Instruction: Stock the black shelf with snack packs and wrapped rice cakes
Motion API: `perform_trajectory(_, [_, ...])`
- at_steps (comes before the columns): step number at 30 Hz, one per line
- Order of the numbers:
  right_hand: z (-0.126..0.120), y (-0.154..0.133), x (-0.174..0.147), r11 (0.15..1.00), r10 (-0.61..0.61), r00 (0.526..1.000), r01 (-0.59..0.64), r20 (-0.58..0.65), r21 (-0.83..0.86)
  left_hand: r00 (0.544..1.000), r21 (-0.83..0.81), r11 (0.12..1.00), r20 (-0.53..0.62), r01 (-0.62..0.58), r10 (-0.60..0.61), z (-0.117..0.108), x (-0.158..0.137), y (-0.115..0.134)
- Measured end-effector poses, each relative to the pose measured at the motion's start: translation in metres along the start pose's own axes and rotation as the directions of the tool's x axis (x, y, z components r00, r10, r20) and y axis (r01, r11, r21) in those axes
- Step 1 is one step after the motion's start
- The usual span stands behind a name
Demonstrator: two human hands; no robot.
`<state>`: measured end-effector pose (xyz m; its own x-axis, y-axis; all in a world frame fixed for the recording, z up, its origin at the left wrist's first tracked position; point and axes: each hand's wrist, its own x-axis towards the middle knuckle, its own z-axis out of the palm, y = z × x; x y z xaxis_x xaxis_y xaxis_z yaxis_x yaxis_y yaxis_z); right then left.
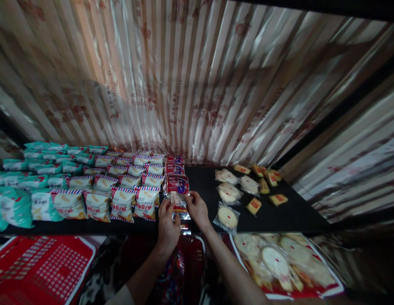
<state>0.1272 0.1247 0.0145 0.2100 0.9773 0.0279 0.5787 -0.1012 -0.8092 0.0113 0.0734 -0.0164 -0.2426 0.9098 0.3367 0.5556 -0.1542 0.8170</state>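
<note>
On the black shelf, both my hands close around a flat red snack packet (pixel 178 186) near the front end of a column of similar packets. My left hand (pixel 168 226) grips its left lower edge with curled fingers. At the right edge, my right hand (pixel 198 208) pinches the packet between thumb and fingers. Behind it lie more red packets (pixel 174 168) in a line toward the back. Just left of my hands stand rows of white snack bags (pixel 123 202) with blue-and-red striped edges. The packet's lower part is partly covered by my fingers.
Teal bags (pixel 44 203) fill the shelf's left end. Round wrapped pastries (pixel 228 217) and small yellow packets (pixel 254 206) lie on the black shelf (pixel 197 171) to the right. Below are a red basket (pixel 66 262) and a box of wrapped pastries (pixel 275 262). Striped sheeting (pixel 184 84) hangs behind.
</note>
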Motion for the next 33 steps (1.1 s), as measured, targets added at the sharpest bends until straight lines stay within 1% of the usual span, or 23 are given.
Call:
perform_trajectory(8, [0.003,0.0,-0.001,1.0,-0.008,1.0,0.008,-0.023,0.015,0.999,-0.026,0.999,-0.038,0.021,-0.022,0.003,-0.003,-0.003])
perform_trajectory(12, [0.0,-0.006,-0.001,0.998,-0.022,0.999,0.025,-0.037,0.058,0.999,-0.016,1.0,-0.04,-0.016,0.015,0.002,-0.001,0.002])
perform_trajectory(15, [-0.002,-0.009,0.006,0.995,-0.034,0.998,0.038,-0.047,0.091,0.998,-0.016,0.998,-0.04,-0.053,0.052,0.001,0.006,0.008])
perform_trajectory(20, [-0.004,-0.013,0.035,0.983,-0.049,0.994,0.065,-0.093,0.171,0.995,0.027,0.994,-0.016,-0.102,0.102,0.005,0.029,0.021])
perform_trajectory(23, [-0.002,-0.017,0.058,0.984,-0.072,0.992,0.088,-0.106,0.154,0.993,0.058,0.991,0.018,-0.118,0.117,0.012,0.044,0.026])
perform_trajectory(26, [0.003,-0.02,0.082,0.98,-0.12,0.987,0.135,-0.106,0.145,0.993,0.077,0.991,0.055,-0.113,0.109,0.018,0.056,0.028])
perform_trajectory(29, [0.01,-0.022,0.103,0.984,-0.151,0.982,0.16,-0.111,0.081,0.991,0.094,0.989,0.082,-0.116,0.109,0.024,0.067,0.029])
perform_trajectory(33, [0.019,-0.027,0.125,0.991,-0.133,0.987,0.13,-0.095,-0.029,0.992,0.103,0.99,0.083,-0.1,0.092,0.035,0.079,0.03])
